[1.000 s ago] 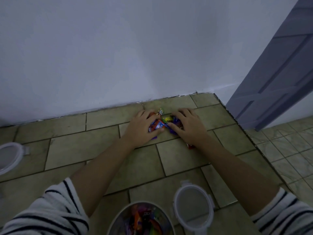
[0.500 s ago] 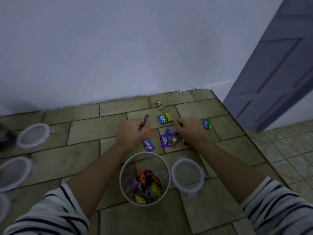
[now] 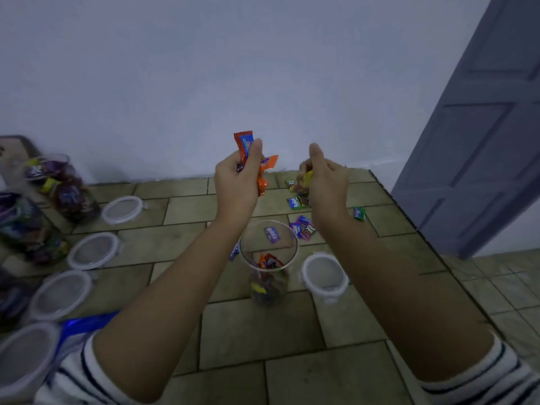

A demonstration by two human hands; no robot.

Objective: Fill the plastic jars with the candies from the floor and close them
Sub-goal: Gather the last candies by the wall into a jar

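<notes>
A clear plastic jar (image 3: 268, 273) stands open on the tiled floor, with several wrapped candies in its bottom. My left hand (image 3: 238, 178) is raised above and behind it and grips orange-wrapped candies (image 3: 263, 171). My right hand (image 3: 324, 182) is raised beside it and grips a small bunch of candies, one yellow (image 3: 306, 178). Loose candies (image 3: 302, 228) lie on the tiles behind the jar, among them a blue one (image 3: 294, 203) and a green one (image 3: 359, 213). The jar's lid (image 3: 324, 273) lies to its right.
Filled jars (image 3: 67, 188) stand along the left by the wall, with several loose lids (image 3: 122, 210) on the floor beside them. A blue foil bag (image 3: 81, 325) lies at lower left. A grey door (image 3: 482, 135) stands at the right, past the edge of the floor step.
Both hands have lifted off the floor with candies gripped and now hang above the open jar. The view has pulled back and shows the jars and lids on the left.
</notes>
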